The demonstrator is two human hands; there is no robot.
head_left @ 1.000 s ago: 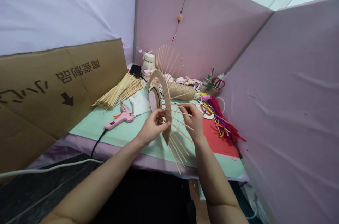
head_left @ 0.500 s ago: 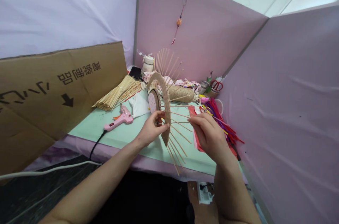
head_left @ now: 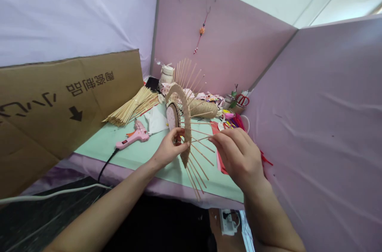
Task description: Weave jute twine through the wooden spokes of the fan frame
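My left hand (head_left: pixel 170 148) grips the lower part of a cardboard ring (head_left: pixel 187 113), thumb on the near face and fingers behind the rim. Thin wooden sticks (head_left: pixel 200 166) radiate from the ring's outer edge. Inside it sits a smaller round piece with a pale pink face (head_left: pixel 172 117). To the right, my right hand (head_left: pixel 235 156) pinches the outer end of one wooden stick (head_left: pixel 200 139), whose other end meets the ring's edge. The ring is held upright above the table, seen nearly edge-on.
On the green tabletop (head_left: pixel 119 168) lie a pink glue gun (head_left: pixel 134 136), a bundle of sticks (head_left: pixel 131 105), a white packet (head_left: pixel 156 120) and a twine roll (head_left: pixel 204 109). A cardboard sheet (head_left: pixel 44 125) stands at left. Red scissors (head_left: pixel 242 100) and a white jar (head_left: pixel 166 74) are behind.
My right hand has shifted slightly left and down at the stick's end, which now slants up toward it. The left hand keeps its hold. The view has tilted slightly.
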